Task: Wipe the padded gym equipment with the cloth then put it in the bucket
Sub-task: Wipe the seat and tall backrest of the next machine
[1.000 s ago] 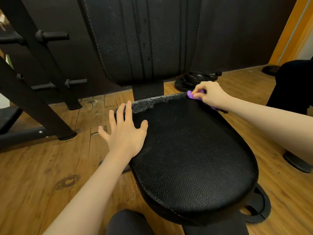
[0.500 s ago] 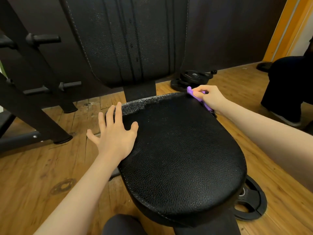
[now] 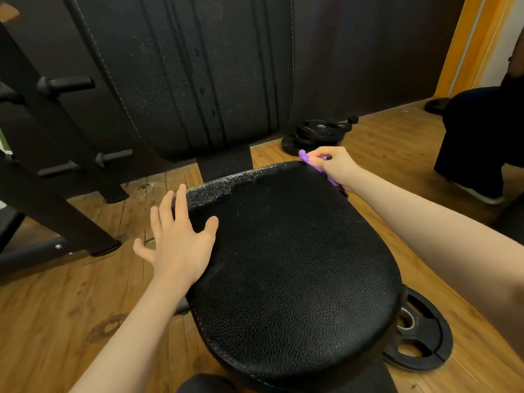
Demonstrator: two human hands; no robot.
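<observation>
A black padded seat (image 3: 295,259) fills the middle of the head view, with a worn, speckled strip along its far edge. Behind it rises the black padded backrest (image 3: 195,75). My right hand (image 3: 336,165) grips a purple cloth (image 3: 307,160) and holds it against the seat's far right edge; most of the cloth is hidden under the fingers. My left hand (image 3: 181,239) rests flat with spread fingers on the seat's left edge. No bucket is in view.
Black weight plates (image 3: 317,131) lie on the wooden floor behind the seat, and another plate (image 3: 416,336) lies at its right front. A black metal frame with pegs (image 3: 56,154) stands at the left. A person's dark trouser leg (image 3: 479,137) and shoe are at the right.
My right hand with the cloth has shifted slightly along the seat's far right edge. My left hand stays flat on the left edge. The view has moved a little.
</observation>
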